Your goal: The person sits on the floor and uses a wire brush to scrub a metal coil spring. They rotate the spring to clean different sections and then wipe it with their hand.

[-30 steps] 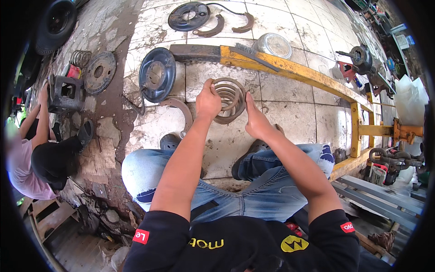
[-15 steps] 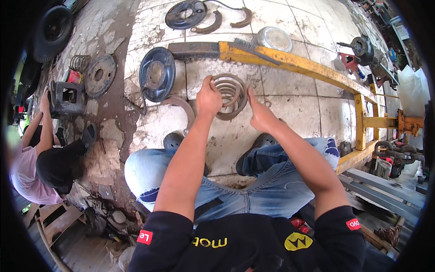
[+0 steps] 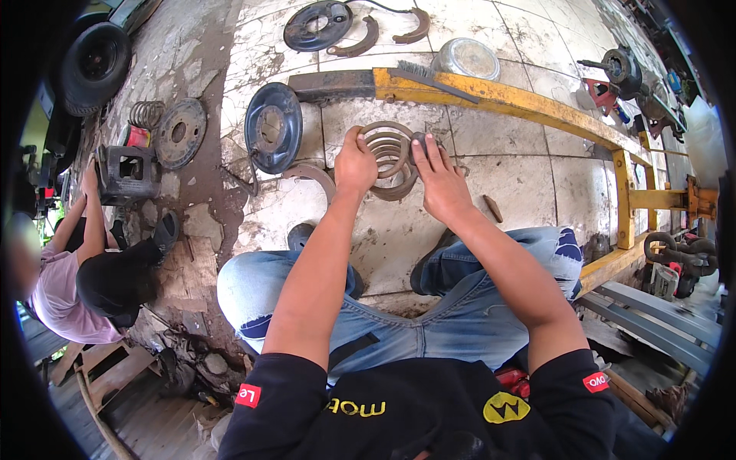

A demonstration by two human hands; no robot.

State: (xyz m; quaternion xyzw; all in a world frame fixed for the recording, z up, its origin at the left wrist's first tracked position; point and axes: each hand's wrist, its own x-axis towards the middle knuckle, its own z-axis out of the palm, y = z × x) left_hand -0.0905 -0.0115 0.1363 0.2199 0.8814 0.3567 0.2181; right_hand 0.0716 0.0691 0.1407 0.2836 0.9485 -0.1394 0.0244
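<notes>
A rusty brown coil spring (image 3: 395, 146) is held above the tiled floor between my hands, its rings seen nearly end-on. My left hand (image 3: 356, 165) is closed round its left side, the thumb along the top coil. At the right rim lies my right hand (image 3: 443, 180), back upward and fingers bent over the coil. Under those fingertips shows a small dark grey piece (image 3: 418, 141), too covered to name. Left of the spring are a black brake backing plate (image 3: 272, 129) and a curved brake shoe (image 3: 313, 178).
A yellow steel frame (image 3: 521, 100) crosses beyond the spring, with a wire brush (image 3: 433, 81) on it. Farther off lie another backing plate (image 3: 318, 27), two brake shoes (image 3: 412, 27) and a round tin (image 3: 468, 60). A person (image 3: 77, 291) sits at the left beside a dark metal housing (image 3: 129, 172).
My right hand has turned from edge-on beside the spring to palm-down, fingers over its right rim. The left hand keeps its hold. The whole view has shifted slightly.
</notes>
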